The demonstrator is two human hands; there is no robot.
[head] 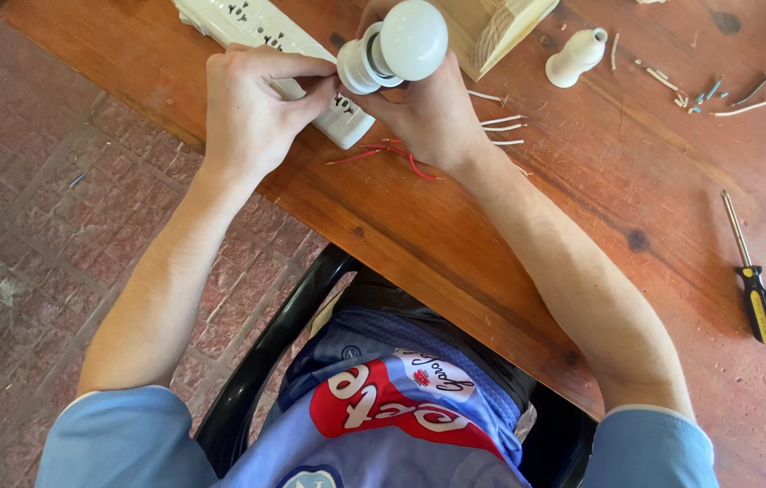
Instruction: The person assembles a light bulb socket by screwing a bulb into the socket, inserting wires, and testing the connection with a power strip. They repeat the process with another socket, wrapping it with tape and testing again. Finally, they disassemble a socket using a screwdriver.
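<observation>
My right hand (424, 113) grips a white light bulb (410, 38) seated in a white lamp holder (360, 65), held just above the wooden table (455, 226). My left hand (252, 113) pinches at the base of the holder with fingertips closed, over a white power strip (256, 25) that lies on the table. Thin red wires (383, 155) trail from under my right hand onto the wood.
A yellow-and-black screwdriver (753, 280) lies at the right. A white holder part (574, 56), a wooden block (491, 27), white wire pieces (500, 122) and wire scraps (699, 95) lie at the back. A black chair (266, 361) and brick floor (49, 208) are below.
</observation>
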